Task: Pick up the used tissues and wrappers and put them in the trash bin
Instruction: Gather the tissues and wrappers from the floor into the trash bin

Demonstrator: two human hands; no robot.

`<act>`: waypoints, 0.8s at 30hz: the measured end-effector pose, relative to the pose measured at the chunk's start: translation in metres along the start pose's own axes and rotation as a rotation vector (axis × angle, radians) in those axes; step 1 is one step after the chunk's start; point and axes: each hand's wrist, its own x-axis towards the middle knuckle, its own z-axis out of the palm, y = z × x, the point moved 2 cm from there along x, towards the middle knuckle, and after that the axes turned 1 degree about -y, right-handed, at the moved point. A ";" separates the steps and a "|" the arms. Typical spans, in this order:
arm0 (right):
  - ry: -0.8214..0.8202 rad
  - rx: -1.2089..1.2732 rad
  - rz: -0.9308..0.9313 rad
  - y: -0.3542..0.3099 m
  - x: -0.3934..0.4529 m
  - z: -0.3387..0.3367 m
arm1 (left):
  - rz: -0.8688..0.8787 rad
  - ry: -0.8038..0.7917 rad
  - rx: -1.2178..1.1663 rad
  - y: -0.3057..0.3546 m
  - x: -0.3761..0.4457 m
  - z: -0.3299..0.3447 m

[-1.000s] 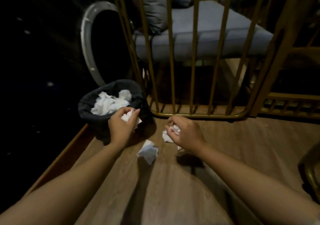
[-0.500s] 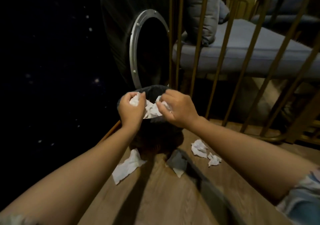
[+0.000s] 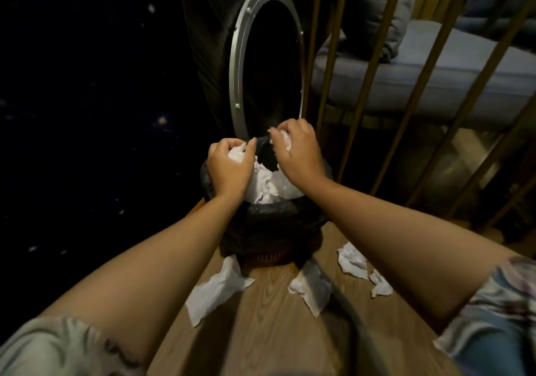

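no writing is legible anywhere. nearest, loose tissues point(image 3: 216, 290) lie flat on the wooden floor point(image 3: 269, 332) just before the trash bin point(image 3: 269, 225). above its tissue-filled mouth, the left hand point(image 3: 230, 166) is curled around a crumpled tissue point(image 3: 237, 153); the right hand point(image 3: 298, 155) is curled around another wad point(image 3: 282, 139).

Wooden floor point(image 3: 269, 332) — trash bin point(image 3: 269, 230), four crumpled tissues point(image 3: 216, 290) lying beside it

Dim home room, cushioned seat point(image 3: 435, 79), wooden railing point(image 3: 374, 65), wood floor point(image 3: 269, 323)
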 end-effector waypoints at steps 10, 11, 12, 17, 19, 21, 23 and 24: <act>-0.195 -0.164 0.137 0.012 -0.019 0.009 | -0.045 -0.227 0.137 -0.007 0.004 -0.003; -0.172 -0.162 0.122 0.009 -0.020 0.005 | -0.042 -0.231 0.147 -0.004 0.005 -0.006; -0.149 -0.158 0.111 0.008 -0.021 -0.001 | -0.041 -0.230 0.146 0.000 0.006 -0.009; -0.136 -0.170 0.085 -0.007 -0.033 -0.030 | -0.031 -0.210 0.131 0.020 0.002 -0.030; -0.156 -0.194 0.098 -0.013 -0.039 -0.041 | -0.041 -0.215 0.140 0.026 -0.002 -0.036; -0.177 -0.209 0.119 -0.020 -0.044 -0.050 | -0.072 -0.261 0.133 0.031 -0.006 -0.041; -0.207 -0.227 0.108 -0.024 -0.047 -0.056 | -0.124 -0.324 0.062 0.036 -0.009 -0.043; -0.227 -0.230 0.094 -0.026 -0.049 -0.058 | -0.152 -0.339 0.010 0.039 -0.011 -0.042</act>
